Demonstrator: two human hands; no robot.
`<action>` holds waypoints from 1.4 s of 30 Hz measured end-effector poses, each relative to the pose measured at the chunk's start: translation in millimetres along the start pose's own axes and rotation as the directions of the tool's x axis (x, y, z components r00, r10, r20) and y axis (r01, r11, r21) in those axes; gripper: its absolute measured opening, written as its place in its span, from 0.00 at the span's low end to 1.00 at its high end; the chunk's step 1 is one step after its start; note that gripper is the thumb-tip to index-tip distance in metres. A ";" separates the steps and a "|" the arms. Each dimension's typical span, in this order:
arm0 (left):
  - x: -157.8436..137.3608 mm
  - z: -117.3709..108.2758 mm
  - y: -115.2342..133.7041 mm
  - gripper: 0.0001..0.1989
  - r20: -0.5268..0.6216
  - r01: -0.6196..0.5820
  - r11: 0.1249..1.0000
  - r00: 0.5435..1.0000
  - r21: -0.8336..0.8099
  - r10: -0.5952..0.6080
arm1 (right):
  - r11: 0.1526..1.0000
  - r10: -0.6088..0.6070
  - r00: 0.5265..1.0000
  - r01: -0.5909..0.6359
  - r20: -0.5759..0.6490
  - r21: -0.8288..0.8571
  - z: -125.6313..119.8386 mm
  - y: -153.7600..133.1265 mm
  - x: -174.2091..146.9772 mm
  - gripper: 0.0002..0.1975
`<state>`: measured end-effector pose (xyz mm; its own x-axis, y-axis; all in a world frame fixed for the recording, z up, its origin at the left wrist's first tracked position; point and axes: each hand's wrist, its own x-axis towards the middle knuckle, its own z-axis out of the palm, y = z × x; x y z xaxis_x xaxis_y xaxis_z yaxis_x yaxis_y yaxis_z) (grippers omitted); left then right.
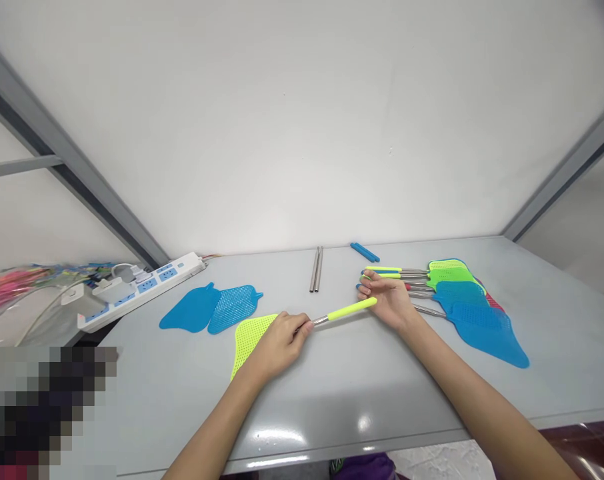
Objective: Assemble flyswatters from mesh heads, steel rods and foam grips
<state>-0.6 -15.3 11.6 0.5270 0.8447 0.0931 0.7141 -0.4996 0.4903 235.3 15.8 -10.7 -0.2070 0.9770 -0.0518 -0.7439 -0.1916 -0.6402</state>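
My left hand (pixel 282 341) is closed around the metal rod of a yellow-green fly swatter (pixel 351 309), near where the rod meets the mesh head. The swatter's handle points to the right, and part of its head is hidden under my left hand and wrist. At the handle's tip is my right hand (pixel 391 301), its palm turned up and its fingers apart and slightly bent. Whether the palm touches the tip I cannot tell. Behind and beside that hand lie several assembled fly swatters (pixel 475 320) in blue, green and red, heads to the right.
Two loose blue swatter heads (pixel 189 311) lie on the left of the grey table (pixel 182 400). Metal tubes (pixel 316 270) and blue handle sleeves (pixel 365 252) rest near the back wall. A power strip (pixel 147 288) with plugs and cables runs along the left edge.
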 end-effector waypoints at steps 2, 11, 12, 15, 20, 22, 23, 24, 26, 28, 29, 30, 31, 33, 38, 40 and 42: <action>0.1 -0.4 -1.0 0.17 -0.007 0.000 1.000 1.000 -0.001 0.000 | 0.999 0.008 1.000 -0.009 0.017 0.030 -0.1 0.9 -0.1 0.11; 0.1 -1.7 -4.5 0.17 -0.004 0.016 1.000 1.000 -0.010 -0.016 | 1.000 0.000 1.000 0.000 -0.015 -0.006 -1.8 4.2 2.2 0.12; 0.1 -1.6 -4.7 0.17 -0.004 0.017 1.000 1.000 -0.011 -0.017 | 1.000 -0.004 1.000 0.003 -0.016 -0.016 -1.4 3.9 2.0 0.12; -0.1 -1.0 -5.2 0.17 -0.006 0.026 0.999 1.000 -0.019 -0.026 | 1.000 -0.005 1.000 0.005 -0.014 -0.008 0.2 2.6 1.5 0.10; 0.0 -0.6 -5.4 0.17 -0.003 0.028 0.999 1.000 -0.027 -0.028 | 1.000 -0.006 0.998 0.007 -0.056 0.022 1.2 2.3 3.8 0.02; 0.1 -0.5 -5.1 0.17 -0.005 0.027 0.999 1.000 -0.025 -0.027 | 1.000 -0.010 0.996 0.010 -0.084 -0.004 -0.1 3.5 4.9 0.03; 0.1 -0.4 -5.0 0.17 -0.005 0.027 0.999 1.000 -0.025 -0.027 | 1.000 -0.005 0.996 0.004 -0.091 -0.015 -1.0 4.1 5.3 0.03; 0.0 -0.3 -5.1 0.17 -0.004 0.027 0.999 1.000 -0.025 -0.028 | 1.000 0.004 0.996 -0.005 -0.093 -0.020 -2.0 4.6 5.6 0.04; -0.1 0.1 -5.5 0.17 -0.003 0.030 0.999 1.000 -0.028 -0.030 | 0.999 0.035 0.996 -0.036 -0.084 -0.013 -3.7 5.1 5.7 0.04; -0.5 0.2 -6.4 0.17 -0.003 0.034 0.999 0.999 -0.031 -0.035 | 0.999 0.050 0.996 -0.050 -0.074 0.010 -4.4 4.7 5.6 0.05; -0.6 0.1 -6.8 0.17 -0.003 0.037 0.999 0.999 -0.032 -0.037 | 0.999 0.049 0.996 -0.047 -0.073 0.021 -4.3 4.2 5.4 0.06; -0.8 -0.1 -7.2 0.17 -0.004 0.040 0.999 0.999 -0.031 -0.041 | 0.999 0.048 0.996 -0.046 -0.071 0.026 -3.9 3.7 5.2 0.06; -0.9 -0.3 -7.6 0.17 -0.005 0.043 0.999 0.999 -0.030 -0.044 | 0.999 0.048 0.996 -0.046 -0.070 0.024 -3.3 3.1 5.0 0.06; -1.0 -1.0 -8.0 0.18 -0.010 0.051 0.998 0.999 -0.025 -0.051 | 0.999 0.051 0.996 -0.051 -0.068 0.009 -1.8 2.1 4.3 0.07; -1.0 -1.6 -8.3 0.18 -0.029 0.073 0.997 0.997 -0.011 -0.074 | 0.997 0.070 0.995 -0.071 -0.071 -0.013 0.5 0.8 2.6 0.08; -1.1 -1.4 -8.3 0.18 -0.030 0.074 0.997 0.997 -0.021 -0.075 | 0.998 0.069 0.995 -0.070 -0.069 -0.008 0.7 0.4 2.2 0.08; -1.4 -1.0 -8.4 0.18 -0.030 0.072 0.997 0.997 -0.034 -0.073 | 0.998 0.067 0.996 -0.067 -0.064 0.007 1.0 -0.3 1.8 0.07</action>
<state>-7.8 -12.1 8.1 0.4590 0.8845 0.0833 0.7345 -0.4306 0.5245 234.5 17.5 -9.8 -0.2157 0.9658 -0.1437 -0.7327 -0.2574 -0.6300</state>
